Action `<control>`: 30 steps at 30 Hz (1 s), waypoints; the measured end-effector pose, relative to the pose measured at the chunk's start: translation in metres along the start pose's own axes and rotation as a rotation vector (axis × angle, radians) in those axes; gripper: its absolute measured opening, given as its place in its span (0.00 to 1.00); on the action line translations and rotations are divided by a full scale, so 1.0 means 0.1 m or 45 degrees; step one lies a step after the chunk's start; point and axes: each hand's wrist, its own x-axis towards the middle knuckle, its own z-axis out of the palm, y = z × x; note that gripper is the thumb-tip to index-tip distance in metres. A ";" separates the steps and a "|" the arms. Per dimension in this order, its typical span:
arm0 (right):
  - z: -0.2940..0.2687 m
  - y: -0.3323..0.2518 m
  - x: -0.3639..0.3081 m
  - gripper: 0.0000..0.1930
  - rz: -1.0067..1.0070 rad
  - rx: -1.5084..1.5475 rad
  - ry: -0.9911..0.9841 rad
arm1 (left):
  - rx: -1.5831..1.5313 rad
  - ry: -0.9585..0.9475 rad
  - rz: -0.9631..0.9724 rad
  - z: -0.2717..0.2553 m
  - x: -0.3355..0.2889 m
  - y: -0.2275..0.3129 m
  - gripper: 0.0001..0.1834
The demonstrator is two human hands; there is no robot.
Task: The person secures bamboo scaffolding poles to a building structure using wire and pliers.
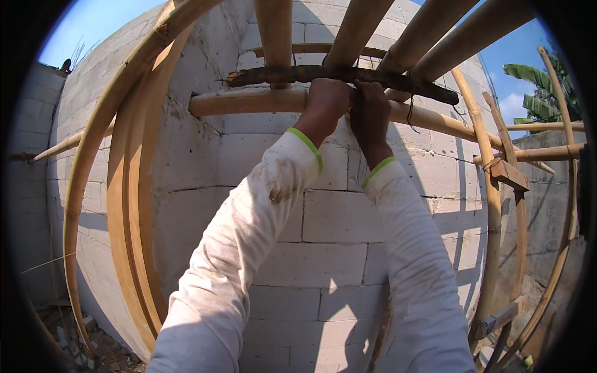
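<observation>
Both my arms reach up in white sleeves with green cuffs. My left hand (pixel 328 104) is closed in a fist in front of a horizontal bamboo pole (pixel 255 101), just below a dark, rough wooden strip (pixel 286 74). Close beside it, my right hand (pixel 371 112) is also closed, its fingers against the strip's lower edge. What the fingers grip is hidden. Thin dark wire (pixel 410 117) hangs from the pole to the right of my hands. Several thick bamboo poles (pixel 360 28) run overhead, their near ends at the strip.
A pale block wall (pixel 339 214) stands right in front. Curved bamboo (pixel 73 217) and upright planks (pixel 134 205) rise at the left. At the right are bamboo uprights (pixel 491 248) with a wooden block (pixel 509 174) fixed between them. Rubble (pixel 102 348) lies at the lower left.
</observation>
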 end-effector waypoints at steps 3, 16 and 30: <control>0.09 -0.07 -0.06 0.14 0.128 0.037 0.038 | -0.003 -0.104 -0.193 -0.05 0.05 0.20 0.11; 0.35 -0.25 -0.04 0.06 0.614 0.357 0.128 | 2.121 -0.462 0.629 0.21 0.09 0.70 0.08; 0.24 -0.21 0.15 0.18 0.735 0.233 -0.172 | 1.562 0.252 0.928 -0.38 0.03 0.79 0.19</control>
